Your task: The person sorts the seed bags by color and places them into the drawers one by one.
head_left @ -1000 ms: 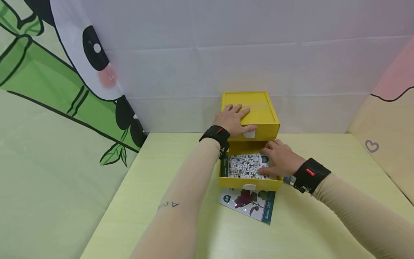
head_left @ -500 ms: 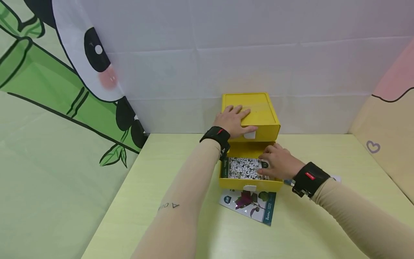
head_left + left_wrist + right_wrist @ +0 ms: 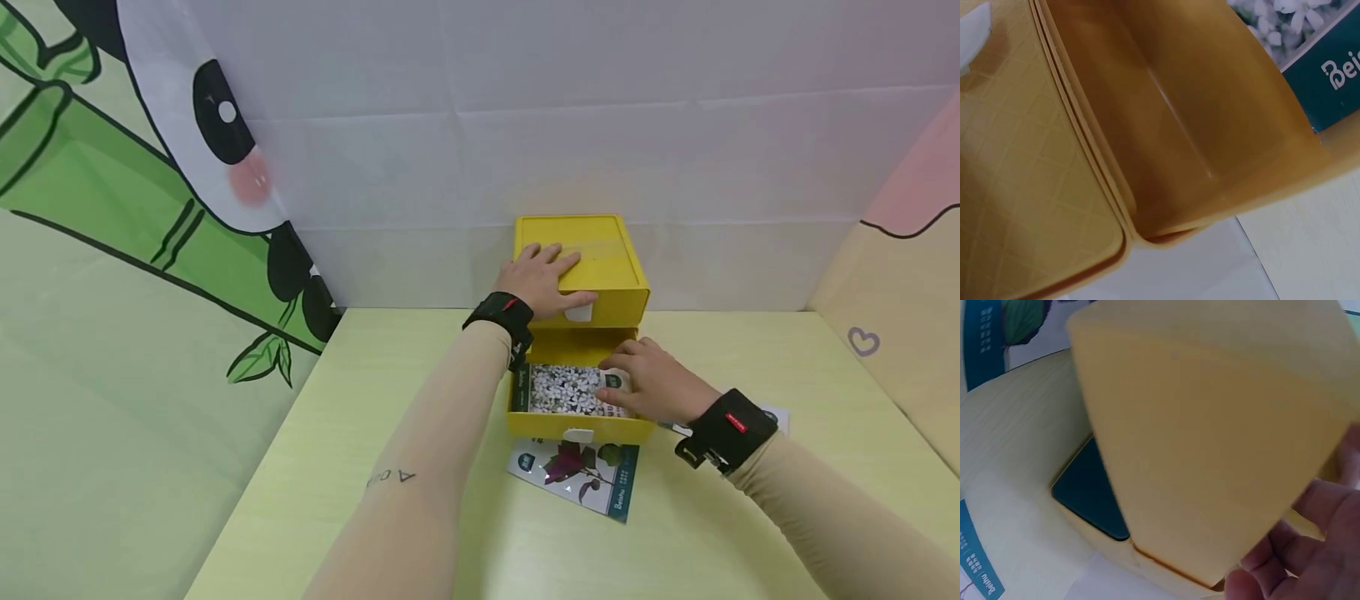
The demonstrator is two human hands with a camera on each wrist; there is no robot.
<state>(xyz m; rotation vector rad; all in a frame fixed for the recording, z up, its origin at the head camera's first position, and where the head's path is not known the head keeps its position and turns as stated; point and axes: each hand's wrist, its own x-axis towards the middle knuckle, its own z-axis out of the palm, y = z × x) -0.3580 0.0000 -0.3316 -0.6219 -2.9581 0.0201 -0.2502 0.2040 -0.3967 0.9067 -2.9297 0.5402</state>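
Observation:
A yellow drawer box (image 3: pixel 592 242) stands against the back wall, and its lower drawer (image 3: pixel 517 421) is pulled out. My left hand (image 3: pixel 536 279) rests on top of the box with spread fingers, the thumb near the front's white tab (image 3: pixel 579 313). In the drawer lies a white-flower picture card (image 3: pixel 562 390) with a dark green end, lettered in the left wrist view. Over the card's right end is my right hand (image 3: pixel 656 379), its fingers loosely bent and thumb apart. Whether it presses the card is unclear. The right wrist view shows bent fingers (image 3: pixel 1310 550) beside the drawer's yellow wall (image 3: pixel 1210 450).
A plant picture card (image 3: pixel 577 475) lies on the pale table (image 3: pixel 540 558) in front of the drawer. Another card (image 3: pixel 776 417) shows partly behind the right wrist. A white cloth wall (image 3: pixel 450 183) stands behind the box.
The white-flower card now sits slightly lower, toward the drawer's front. My right hand has shifted slightly toward me, its wrist lower and further right. The left hand stays on the box.

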